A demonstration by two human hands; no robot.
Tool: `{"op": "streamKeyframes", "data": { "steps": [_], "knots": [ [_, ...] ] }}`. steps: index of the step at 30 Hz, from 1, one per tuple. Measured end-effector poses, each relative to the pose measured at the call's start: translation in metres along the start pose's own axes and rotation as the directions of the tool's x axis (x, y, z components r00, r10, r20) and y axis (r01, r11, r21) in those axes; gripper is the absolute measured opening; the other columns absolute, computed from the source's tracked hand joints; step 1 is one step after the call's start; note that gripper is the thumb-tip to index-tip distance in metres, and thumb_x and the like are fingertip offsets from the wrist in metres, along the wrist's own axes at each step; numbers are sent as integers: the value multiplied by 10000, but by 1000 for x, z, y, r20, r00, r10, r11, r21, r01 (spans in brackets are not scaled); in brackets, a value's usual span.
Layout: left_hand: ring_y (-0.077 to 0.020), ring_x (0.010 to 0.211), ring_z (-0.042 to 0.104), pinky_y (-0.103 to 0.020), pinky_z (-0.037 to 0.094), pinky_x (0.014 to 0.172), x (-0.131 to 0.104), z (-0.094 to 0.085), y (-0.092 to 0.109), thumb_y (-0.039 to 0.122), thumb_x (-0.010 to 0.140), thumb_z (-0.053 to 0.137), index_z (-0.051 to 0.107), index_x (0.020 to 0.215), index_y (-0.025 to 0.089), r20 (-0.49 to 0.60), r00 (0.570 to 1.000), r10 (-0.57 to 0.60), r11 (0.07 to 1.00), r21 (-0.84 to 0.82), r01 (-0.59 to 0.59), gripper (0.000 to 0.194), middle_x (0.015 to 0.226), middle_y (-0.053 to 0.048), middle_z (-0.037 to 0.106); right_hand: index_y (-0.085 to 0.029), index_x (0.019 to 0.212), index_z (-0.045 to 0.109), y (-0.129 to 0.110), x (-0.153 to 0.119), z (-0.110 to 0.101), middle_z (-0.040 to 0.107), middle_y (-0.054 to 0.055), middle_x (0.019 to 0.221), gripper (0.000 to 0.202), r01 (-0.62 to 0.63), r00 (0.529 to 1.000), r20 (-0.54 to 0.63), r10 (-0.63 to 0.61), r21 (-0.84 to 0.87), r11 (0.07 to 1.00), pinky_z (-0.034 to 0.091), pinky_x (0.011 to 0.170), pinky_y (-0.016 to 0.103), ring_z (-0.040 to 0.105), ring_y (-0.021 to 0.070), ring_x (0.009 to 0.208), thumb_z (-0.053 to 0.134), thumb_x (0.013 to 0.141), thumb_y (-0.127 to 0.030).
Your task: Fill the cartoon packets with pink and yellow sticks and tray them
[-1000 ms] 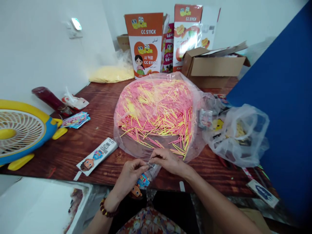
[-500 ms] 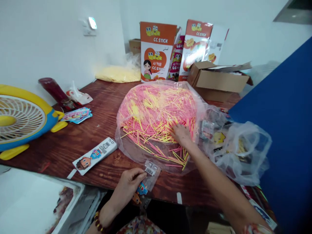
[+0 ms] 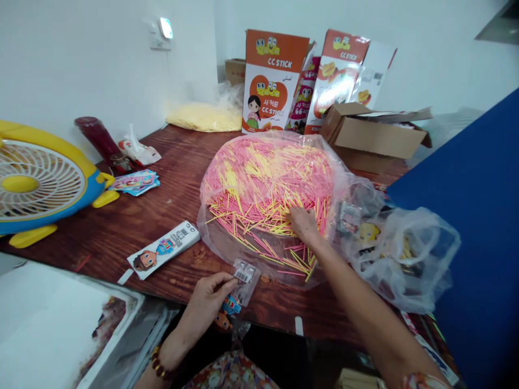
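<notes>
A large clear bag (image 3: 214, 251) lies on the dark wooden table, full of thin pink and yellow sticks (image 3: 259, 210). My right hand (image 3: 304, 222) reaches into the sticks at the bag's open front; its fingers are closed, their tips partly among the sticks, and what they pinch is too small to make out. At the table's front edge my left hand (image 3: 211, 297) pinches a small clear printed packet (image 3: 245, 278) with a barcode between thumb and fingers. Left of it lies a white packet stack (image 3: 166, 249) with a cartoon figure.
A yellow and blue fan (image 3: 44, 178) stands at the left, near a dark red bottle (image 3: 97, 138), tissues (image 3: 140, 151) and blue packets (image 3: 137, 182). Behind are printed boxes (image 3: 273, 81) and an open carton (image 3: 373, 140). Plastic bags (image 3: 405, 259) lie right, beside a blue panel (image 3: 466, 216).
The view has shifted slightly, so most things appear further right. My left hand and its packet have moved a little left. My right hand stays at the sticks, its fingers now more closed.
</notes>
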State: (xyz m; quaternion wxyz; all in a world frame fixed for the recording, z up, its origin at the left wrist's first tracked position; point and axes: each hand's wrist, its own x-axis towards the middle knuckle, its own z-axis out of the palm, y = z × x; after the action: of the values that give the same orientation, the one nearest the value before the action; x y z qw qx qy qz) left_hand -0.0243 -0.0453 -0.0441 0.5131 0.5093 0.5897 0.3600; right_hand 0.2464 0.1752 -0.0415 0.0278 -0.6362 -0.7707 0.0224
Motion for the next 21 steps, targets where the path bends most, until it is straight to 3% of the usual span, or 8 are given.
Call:
{"op": "streamKeyframes", "data": {
  "steps": [6,8,10,12,14,16,18,21],
  "knots": [
    [-148,698,538,-219,397,642,-6,-1,7,464,874,605,706,773,163,-2,1000,9,1000,-13,-9,334,722,-6,640,-178,896,620,-3,-1,-7,709,86,820,248,-35,999,-7,37,147,989,351,752,331,615,220,780,409,968,-288],
    [-137,654,515,-216,389,607,-6,-2,8,485,865,612,698,757,160,-14,1000,-3,999,-37,2,354,685,2,616,-195,847,589,-4,-4,-8,689,56,773,261,-30,997,-51,50,335,942,374,700,312,591,196,715,394,959,-325],
    [-129,617,501,-215,390,583,-6,-3,7,506,852,622,691,751,157,-22,999,-27,996,-84,25,370,658,8,599,-212,778,552,-7,-11,-6,661,25,722,279,7,993,-94,73,661,750,395,660,300,566,175,665,433,924,-418],
    [-129,606,507,-216,403,576,-5,-3,6,514,832,641,694,757,154,-35,998,-42,991,-130,37,372,656,7,606,-223,734,524,-14,-22,1,623,-1,657,319,27,991,-77,107,913,407,413,633,301,544,161,610,544,835,-525],
    [-134,614,524,-217,418,579,-4,-3,7,507,813,662,702,764,151,-52,998,-47,987,-156,38,361,673,0,626,-228,730,521,-24,-37,12,595,-21,615,376,-10,993,-6,122,991,133,433,618,307,535,152,569,649,736,-581],
    [-136,616,532,-216,421,575,-4,-2,9,497,806,672,704,759,149,-59,997,-45,986,-162,35,352,672,-3,634,-227,752,539,-34,-52,25,603,-24,623,396,-40,990,41,134,999,-10,463,638,316,559,155,574,699,690,-584],
    [-135,615,534,-213,421,575,-4,-1,11,489,801,679,700,744,148,-63,997,-40,986,-164,29,347,664,-3,632,-230,807,561,-41,-65,37,640,-17,671,375,-36,985,41,167,999,-33,488,685,326,599,169,627,703,696,-559],
    [-137,625,543,-214,431,583,-5,2,13,485,797,685,706,758,146,-63,997,-39,986,-162,28,342,677,-5,641,-234,856,574,-46,-79,48,691,-3,761,312,-20,978,1,208,996,89,487,732,322,623,188,726,677,720,-496]
  ]
}}
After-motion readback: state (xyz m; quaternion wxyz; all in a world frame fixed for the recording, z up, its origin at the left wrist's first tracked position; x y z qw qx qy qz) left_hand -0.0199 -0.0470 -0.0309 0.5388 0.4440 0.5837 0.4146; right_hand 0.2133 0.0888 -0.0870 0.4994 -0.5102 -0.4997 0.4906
